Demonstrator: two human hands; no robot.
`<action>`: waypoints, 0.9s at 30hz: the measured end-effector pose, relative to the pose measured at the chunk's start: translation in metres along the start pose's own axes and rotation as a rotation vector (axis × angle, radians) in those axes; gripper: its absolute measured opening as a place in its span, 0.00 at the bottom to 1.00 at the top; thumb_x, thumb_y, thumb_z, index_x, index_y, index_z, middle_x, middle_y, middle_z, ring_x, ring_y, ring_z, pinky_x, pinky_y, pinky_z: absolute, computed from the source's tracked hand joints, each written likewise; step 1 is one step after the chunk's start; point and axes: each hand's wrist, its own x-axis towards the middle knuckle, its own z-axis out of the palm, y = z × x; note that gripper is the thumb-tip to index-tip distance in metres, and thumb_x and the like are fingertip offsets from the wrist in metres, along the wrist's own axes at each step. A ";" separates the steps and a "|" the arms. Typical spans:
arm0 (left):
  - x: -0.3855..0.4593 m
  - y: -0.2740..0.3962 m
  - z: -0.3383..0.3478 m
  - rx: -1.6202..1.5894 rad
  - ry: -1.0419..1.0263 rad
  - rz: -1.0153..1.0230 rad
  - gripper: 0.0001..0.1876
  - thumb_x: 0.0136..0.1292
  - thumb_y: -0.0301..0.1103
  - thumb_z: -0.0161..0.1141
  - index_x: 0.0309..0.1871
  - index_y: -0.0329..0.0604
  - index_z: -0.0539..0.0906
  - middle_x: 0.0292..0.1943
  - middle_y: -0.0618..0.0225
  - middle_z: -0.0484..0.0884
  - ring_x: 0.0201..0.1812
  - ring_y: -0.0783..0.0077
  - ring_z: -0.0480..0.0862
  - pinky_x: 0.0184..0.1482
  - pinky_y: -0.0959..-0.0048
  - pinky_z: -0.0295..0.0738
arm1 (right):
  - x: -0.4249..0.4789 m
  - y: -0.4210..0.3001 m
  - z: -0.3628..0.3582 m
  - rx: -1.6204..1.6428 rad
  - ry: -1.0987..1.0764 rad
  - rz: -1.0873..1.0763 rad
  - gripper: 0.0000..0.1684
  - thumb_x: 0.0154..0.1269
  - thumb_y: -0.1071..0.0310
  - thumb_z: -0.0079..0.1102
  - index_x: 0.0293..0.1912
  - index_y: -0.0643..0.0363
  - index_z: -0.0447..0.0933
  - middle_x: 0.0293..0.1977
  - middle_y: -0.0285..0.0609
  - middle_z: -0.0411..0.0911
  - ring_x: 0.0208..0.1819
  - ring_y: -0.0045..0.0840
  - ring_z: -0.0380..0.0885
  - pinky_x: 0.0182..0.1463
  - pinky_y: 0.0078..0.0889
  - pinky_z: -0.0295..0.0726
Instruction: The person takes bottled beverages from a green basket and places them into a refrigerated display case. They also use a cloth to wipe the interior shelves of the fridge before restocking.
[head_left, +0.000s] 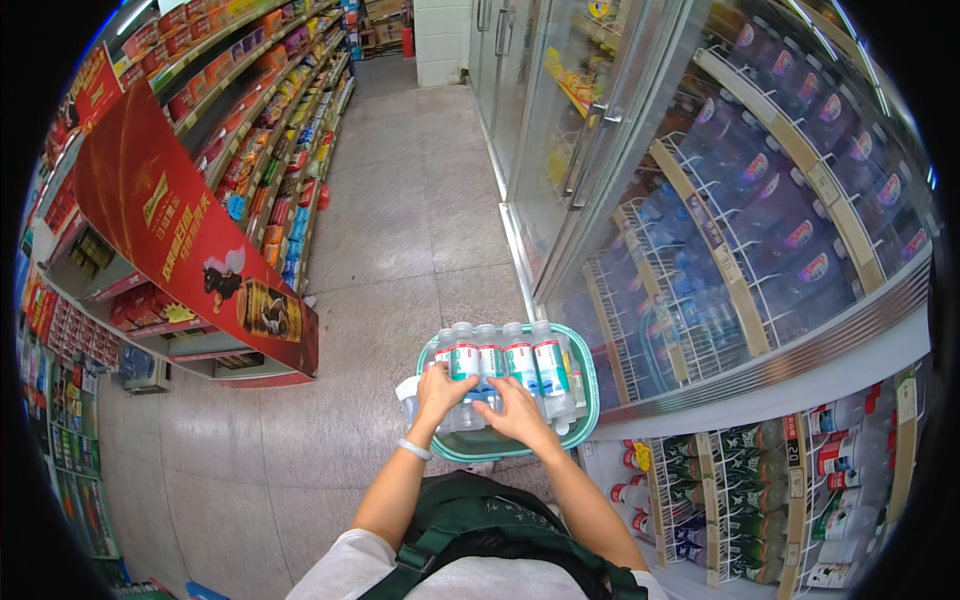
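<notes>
A teal-rimmed plastic shopping basket (594, 375) stands in front of me, holding several clear plastic water bottles (551, 369) with white, red and green labels, laid side by side with caps pointing away. My left hand (444, 390) rests on the bottles at the left, thumb pointing inward. My right hand (514, 409) lies beside it on the middle bottles, its thumb near the left one. Whether the fingers grip a bottle is hard to tell. A white object (407, 391) shows at the basket's left edge.
Glass-door drink coolers (592, 165) line the right side; at lower right, bottles (757, 480) stand on exposed wire shelves. Snack shelves (262, 150) and a red display stand (217, 262) are at the left. A tiled aisle floor (382, 210) runs ahead between them.
</notes>
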 end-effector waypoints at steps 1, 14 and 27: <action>0.001 0.001 0.000 0.009 0.031 0.019 0.38 0.41 0.56 0.76 0.44 0.26 0.85 0.37 0.47 0.88 0.39 0.51 0.89 0.42 0.60 0.82 | -0.001 0.004 -0.002 0.004 0.033 -0.010 0.38 0.62 0.50 0.69 0.62 0.68 0.74 0.53 0.60 0.77 0.55 0.49 0.79 0.58 0.44 0.78; 0.000 -0.002 0.010 0.143 0.189 0.107 0.48 0.45 0.59 0.78 0.59 0.26 0.74 0.51 0.40 0.79 0.54 0.42 0.81 0.53 0.52 0.79 | -0.040 0.030 -0.057 0.222 0.170 0.082 0.22 0.67 0.65 0.66 0.57 0.63 0.79 0.55 0.48 0.78 0.52 0.33 0.82 0.54 0.33 0.82; -0.176 0.331 0.011 -0.314 -1.099 1.306 0.34 0.56 0.28 0.75 0.67 0.36 0.75 0.53 0.59 0.84 0.43 0.68 0.86 0.45 0.71 0.79 | -0.297 -0.050 -0.290 -0.273 0.193 0.034 0.40 0.74 0.50 0.56 0.74 0.63 0.59 0.57 0.58 0.75 0.56 0.50 0.77 0.59 0.46 0.76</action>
